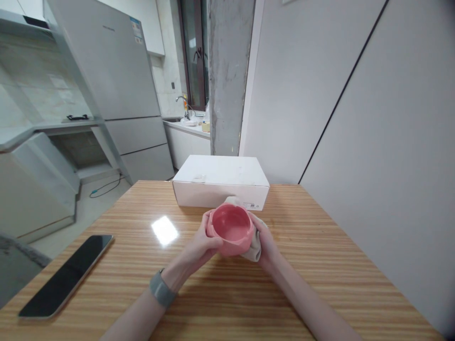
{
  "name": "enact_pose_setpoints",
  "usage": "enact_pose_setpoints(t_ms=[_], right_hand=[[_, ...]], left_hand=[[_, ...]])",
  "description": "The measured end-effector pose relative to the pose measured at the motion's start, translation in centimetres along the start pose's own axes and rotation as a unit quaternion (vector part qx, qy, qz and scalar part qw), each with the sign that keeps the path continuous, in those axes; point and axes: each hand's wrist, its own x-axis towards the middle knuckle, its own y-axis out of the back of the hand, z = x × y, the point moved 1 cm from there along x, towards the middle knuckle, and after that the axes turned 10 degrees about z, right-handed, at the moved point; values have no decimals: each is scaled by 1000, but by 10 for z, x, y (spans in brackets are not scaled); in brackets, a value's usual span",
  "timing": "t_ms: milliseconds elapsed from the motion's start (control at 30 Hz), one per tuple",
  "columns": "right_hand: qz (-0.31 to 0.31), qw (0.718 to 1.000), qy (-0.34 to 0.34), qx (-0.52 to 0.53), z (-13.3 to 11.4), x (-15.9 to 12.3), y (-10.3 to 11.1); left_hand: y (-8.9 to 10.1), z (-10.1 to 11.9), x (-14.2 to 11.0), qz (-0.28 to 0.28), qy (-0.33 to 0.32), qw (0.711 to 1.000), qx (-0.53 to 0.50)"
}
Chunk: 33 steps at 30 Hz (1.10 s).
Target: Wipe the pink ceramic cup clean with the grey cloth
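Observation:
A glossy pink bowl (232, 223) is held above the wooden table, its opening tilted toward me. My left hand (206, 244) grips its left side, with the thumb on the near wall and the other fingers partly hidden behind it. At the bowl's right side, my right hand (265, 241) is closed on a light grey cloth (254, 248) that lies against the outer wall. Part of the cloth also shows behind the bowl's far rim. Inside, the bowl holds nothing that I can see.
Behind the bowl a white box (220, 170) stands on the wooden table (142, 279). A black phone or tablet (67, 277) lies at the left edge. A pale wall (384, 156) borders the table's right side. Farther back are a fridge (106, 61) and a sink tap (185, 105).

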Motion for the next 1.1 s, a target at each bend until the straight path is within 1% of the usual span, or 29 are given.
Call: enact_pose_setpoints(t_ms=[67, 133, 233, 267, 333, 433, 500, 567, 633, 700, 733, 800, 867, 933, 1000, 1033, 1100], right_hand=[[8, 1000, 17, -1, 0, -3, -3], [-1, 1000, 9, -6, 0, -5, -5], [-51, 997, -50, 16, 0, -6, -3], [-66, 995, -70, 27, 1, -6, -2], [-84, 991, -97, 38, 2, -5, 1], [-75, 990, -104, 54, 1, -7, 1], [-60, 987, -122, 85, -2, -11, -2], [-53, 979, -158, 115, -5, -16, -5], [-49, 974, -183, 126, -9, -19, -6], [-38, 976, -171, 127, -12, -21, -6], [-33, 979, -158, 123, -13, -20, -6], [-30, 984, -138, 113, -14, -20, -6], [-38, 984, -136, 104, -14, -19, -6], [-43, 985, -137, 96, -14, -21, -7], [-39, 987, -137, 80, -19, -25, -4], [-27, 988, -137, 66, -23, -29, 0], [16, 989, -143, 28, -38, -38, 15]], left_hand=[[-3, 1, -3, 26, -67, 992, 107], [-2, 1, -3, 31, -132, 973, 187], [2, 1, -2, -4, -198, 954, 225], [4, 2, -1, -14, -209, 950, 231], [6, 2, 1, -11, -225, 943, 246], [7, 0, 3, 31, -265, 925, 270], [9, -3, 6, 78, -311, 902, 290], [12, -6, 9, 134, -345, 879, 301], [17, -9, 12, 188, -353, 867, 298], [21, -12, 14, 219, -342, 865, 294], [21, -14, 14, 219, -334, 868, 296], [18, -18, 13, 192, -316, 877, 307], [10, -21, 10, 155, -309, 881, 324], [3, -23, 7, 133, -316, 877, 335], [-1, -23, 5, 136, -329, 872, 338], [-1, -22, 6, 142, -334, 869, 336], [1, -20, 7, 155, -342, 868, 325]])
